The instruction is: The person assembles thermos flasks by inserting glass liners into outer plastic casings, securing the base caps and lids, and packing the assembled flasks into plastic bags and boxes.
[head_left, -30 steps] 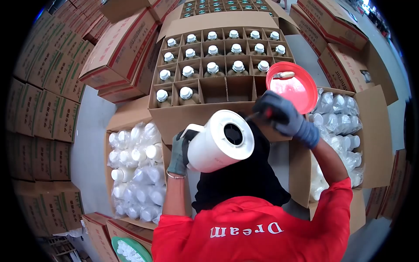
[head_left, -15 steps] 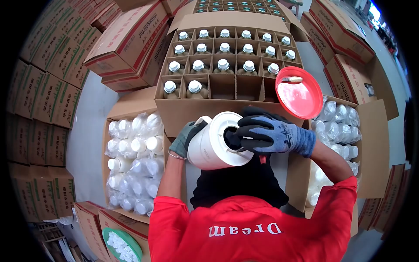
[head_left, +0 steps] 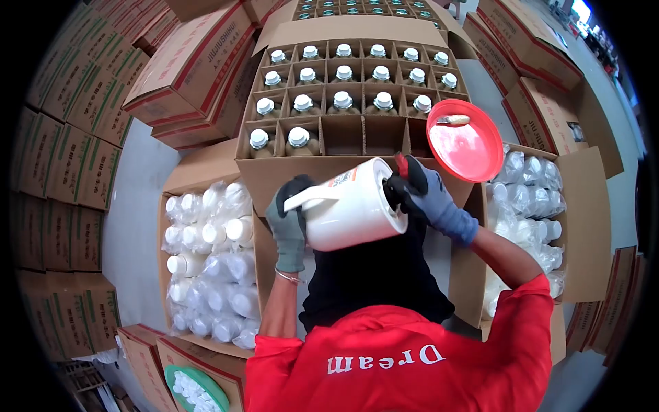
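Observation:
A white plastic jug (head_left: 343, 216) with a side handle lies tipped in front of my lap, its dark round mouth facing right. My left hand (head_left: 292, 213), in a grey-green glove with dark fingers, is closed on the jug at its handle side. My right hand (head_left: 429, 199), in a blue glove with dark fingertips, is at the jug's mouth, fingers curled. A small red object (head_left: 401, 165) sticks up from its grip; the rest is hidden. Just beyond stands a divided carton (head_left: 302, 168) of white-capped bottles (head_left: 343, 101).
A red lid-like dish (head_left: 473, 154) holding a small tool (head_left: 453, 119) rests on the carton's right corner. Cartons of plastic-wrapped white bottles flank me left (head_left: 216, 233) and right (head_left: 528, 185). A green basin (head_left: 223, 398) of white caps sits at lower left. Stacked boxes (head_left: 189, 69) stand around.
The jug has turned from facing up toward me to lying more sideways, mouth to the right. My right hand has shifted right, and the red object now points upward.

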`<action>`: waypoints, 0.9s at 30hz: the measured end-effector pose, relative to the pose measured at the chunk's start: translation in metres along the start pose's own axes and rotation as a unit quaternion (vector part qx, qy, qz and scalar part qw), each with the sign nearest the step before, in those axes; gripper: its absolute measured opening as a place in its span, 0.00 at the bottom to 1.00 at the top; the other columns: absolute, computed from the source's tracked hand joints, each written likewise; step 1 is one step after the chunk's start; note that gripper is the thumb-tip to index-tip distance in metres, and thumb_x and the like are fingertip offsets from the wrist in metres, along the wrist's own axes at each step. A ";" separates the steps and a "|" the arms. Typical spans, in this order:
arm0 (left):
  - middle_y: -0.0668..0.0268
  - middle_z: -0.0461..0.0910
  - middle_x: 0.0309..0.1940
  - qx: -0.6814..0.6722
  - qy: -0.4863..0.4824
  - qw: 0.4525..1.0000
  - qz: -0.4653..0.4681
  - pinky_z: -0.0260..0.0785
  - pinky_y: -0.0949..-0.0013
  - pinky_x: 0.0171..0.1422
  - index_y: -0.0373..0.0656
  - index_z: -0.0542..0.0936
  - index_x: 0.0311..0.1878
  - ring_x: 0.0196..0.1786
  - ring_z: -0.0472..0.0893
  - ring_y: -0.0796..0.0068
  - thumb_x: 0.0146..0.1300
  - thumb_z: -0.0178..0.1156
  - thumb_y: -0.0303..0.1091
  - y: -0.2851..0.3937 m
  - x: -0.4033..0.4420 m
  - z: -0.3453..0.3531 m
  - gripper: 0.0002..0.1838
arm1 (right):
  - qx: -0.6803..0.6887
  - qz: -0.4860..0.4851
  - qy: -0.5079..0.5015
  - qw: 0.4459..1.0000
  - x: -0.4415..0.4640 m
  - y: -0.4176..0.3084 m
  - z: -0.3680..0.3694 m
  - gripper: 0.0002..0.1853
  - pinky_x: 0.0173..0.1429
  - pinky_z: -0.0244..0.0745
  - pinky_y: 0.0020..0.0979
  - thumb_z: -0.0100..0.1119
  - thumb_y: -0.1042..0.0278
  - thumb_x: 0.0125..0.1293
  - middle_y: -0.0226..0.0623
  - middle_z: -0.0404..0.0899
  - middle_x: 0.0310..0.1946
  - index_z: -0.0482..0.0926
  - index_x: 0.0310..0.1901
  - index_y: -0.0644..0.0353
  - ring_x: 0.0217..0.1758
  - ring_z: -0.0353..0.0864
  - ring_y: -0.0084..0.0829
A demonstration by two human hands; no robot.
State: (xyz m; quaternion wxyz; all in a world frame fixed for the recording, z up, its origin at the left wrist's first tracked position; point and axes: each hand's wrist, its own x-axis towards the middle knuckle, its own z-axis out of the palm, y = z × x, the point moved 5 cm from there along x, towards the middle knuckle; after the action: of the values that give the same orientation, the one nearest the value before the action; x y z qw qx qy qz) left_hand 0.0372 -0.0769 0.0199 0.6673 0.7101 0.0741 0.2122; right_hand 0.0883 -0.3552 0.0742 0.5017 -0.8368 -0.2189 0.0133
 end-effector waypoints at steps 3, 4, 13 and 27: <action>0.56 0.86 0.44 0.192 -0.002 0.953 0.233 0.76 0.62 0.57 0.31 0.82 0.49 0.47 0.84 0.63 0.67 0.50 0.26 0.059 -0.009 0.020 0.14 | 0.236 0.262 -0.128 0.927 -0.010 0.030 0.014 0.08 0.23 0.69 0.27 0.53 0.64 0.71 0.27 0.72 0.22 0.77 0.43 0.58 0.20 0.72 0.20; 0.55 0.86 0.43 0.266 -0.031 0.912 0.310 0.76 0.61 0.57 0.31 0.81 0.50 0.47 0.85 0.62 0.67 0.52 0.26 0.076 -0.014 0.025 0.14 | 0.244 0.271 -0.168 0.916 -0.019 0.033 0.017 0.09 0.21 0.67 0.25 0.49 0.63 0.74 0.26 0.72 0.22 0.78 0.44 0.55 0.18 0.70 0.18; 0.55 0.87 0.42 0.086 -0.214 0.958 0.170 0.76 0.63 0.56 0.32 0.82 0.49 0.46 0.86 0.62 0.66 0.54 0.27 0.074 0.022 0.006 0.14 | 0.120 0.178 0.135 0.967 -0.008 0.092 -0.092 0.15 0.29 0.75 0.33 0.60 0.60 0.69 0.34 0.80 0.26 0.76 0.50 0.60 0.27 0.82 0.30; 0.43 0.51 0.76 0.367 -0.378 0.834 0.166 0.43 0.40 0.78 0.44 0.73 0.68 0.78 0.49 0.36 0.61 0.59 0.61 0.042 -0.098 0.048 0.38 | -0.072 0.209 0.340 0.914 -0.178 0.218 -0.140 0.11 0.48 0.76 0.29 0.58 0.70 0.69 0.38 0.83 0.40 0.80 0.49 0.64 0.42 0.83 0.29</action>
State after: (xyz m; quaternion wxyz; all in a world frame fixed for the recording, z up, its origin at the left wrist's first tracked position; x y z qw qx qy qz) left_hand -0.0396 -0.1628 0.0404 0.2888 0.9293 -0.2302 -0.0081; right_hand 0.0388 -0.6271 -0.0754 0.4702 -0.8513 0.1438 -0.1832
